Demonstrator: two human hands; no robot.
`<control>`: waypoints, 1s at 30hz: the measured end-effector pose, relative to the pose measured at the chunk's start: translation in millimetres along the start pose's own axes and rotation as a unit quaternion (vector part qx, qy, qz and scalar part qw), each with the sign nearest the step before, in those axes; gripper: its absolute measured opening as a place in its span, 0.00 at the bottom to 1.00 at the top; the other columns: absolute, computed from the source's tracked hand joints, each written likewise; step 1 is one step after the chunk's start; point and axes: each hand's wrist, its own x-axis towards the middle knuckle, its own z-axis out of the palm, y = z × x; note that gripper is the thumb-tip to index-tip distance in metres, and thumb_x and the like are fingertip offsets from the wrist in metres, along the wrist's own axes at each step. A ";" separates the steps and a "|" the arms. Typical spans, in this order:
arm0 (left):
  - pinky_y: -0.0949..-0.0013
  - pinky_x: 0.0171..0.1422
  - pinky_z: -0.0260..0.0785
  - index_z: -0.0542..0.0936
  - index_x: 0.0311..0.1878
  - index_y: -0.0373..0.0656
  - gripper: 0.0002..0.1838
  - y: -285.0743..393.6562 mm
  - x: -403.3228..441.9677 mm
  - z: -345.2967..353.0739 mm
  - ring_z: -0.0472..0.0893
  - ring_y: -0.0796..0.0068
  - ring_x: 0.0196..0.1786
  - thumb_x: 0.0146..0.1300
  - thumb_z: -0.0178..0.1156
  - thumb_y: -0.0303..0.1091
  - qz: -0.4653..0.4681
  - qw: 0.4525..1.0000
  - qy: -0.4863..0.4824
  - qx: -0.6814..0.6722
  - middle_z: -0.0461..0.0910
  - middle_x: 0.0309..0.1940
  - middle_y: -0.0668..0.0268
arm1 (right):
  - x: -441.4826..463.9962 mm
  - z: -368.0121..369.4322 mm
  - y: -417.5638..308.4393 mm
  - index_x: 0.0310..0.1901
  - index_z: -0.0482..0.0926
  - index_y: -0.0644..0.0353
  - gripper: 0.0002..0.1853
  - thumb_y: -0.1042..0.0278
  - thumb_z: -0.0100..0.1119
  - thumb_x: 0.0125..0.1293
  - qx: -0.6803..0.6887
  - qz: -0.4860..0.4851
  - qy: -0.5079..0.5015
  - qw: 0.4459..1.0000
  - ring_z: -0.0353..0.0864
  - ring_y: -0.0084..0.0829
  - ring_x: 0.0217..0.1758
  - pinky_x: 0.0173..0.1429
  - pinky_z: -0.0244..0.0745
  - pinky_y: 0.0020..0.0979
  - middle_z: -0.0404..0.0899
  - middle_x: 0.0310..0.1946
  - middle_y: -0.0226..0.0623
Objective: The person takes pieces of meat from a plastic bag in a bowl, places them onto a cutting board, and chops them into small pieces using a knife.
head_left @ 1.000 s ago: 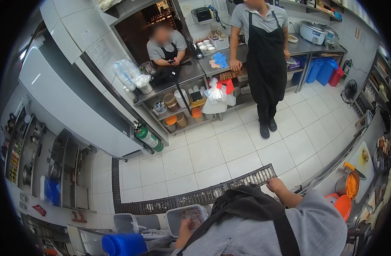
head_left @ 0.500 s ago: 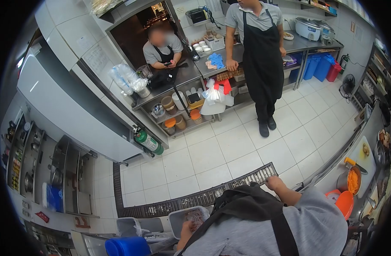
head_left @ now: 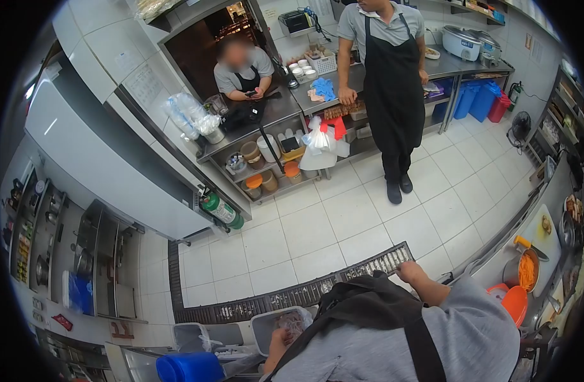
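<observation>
The left hand rests against a clear plastic bag — crinkled, see-through, with a dull pinkish-brown tint — and the fingers are too hidden to tell whether they pinch it. The bag lies just beyond that hand, inside a grey bin whose raised rim edges the reach on the near, far and left sides; the dark apron borders it on the right. Left of this hand are a second grey bin and, nearer the body, a blue container.

The right hand hangs loosely curled, well apart from the bag; whether it grips anything cannot be told. Right of it stand a metal pot of orange shreds and a pale cutting board.

Beyond both hands runs a floor drain, then wide pale tiles — room to step — reaching a standing co-worker, whose hand is on the far table.
</observation>
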 end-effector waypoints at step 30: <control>0.59 0.39 0.76 0.78 0.53 0.41 0.15 20.1 -46.5 -0.9 0.81 0.62 0.37 0.69 0.51 0.36 0.087 0.985 -0.019 0.151 0.79 0.36 0.59 | 4.4 7.3 -1.5 0.38 0.85 0.55 0.13 0.57 0.56 0.61 -0.001 0.013 -0.017 1.000 0.83 0.48 0.45 0.53 0.78 0.46 0.85 0.38 0.45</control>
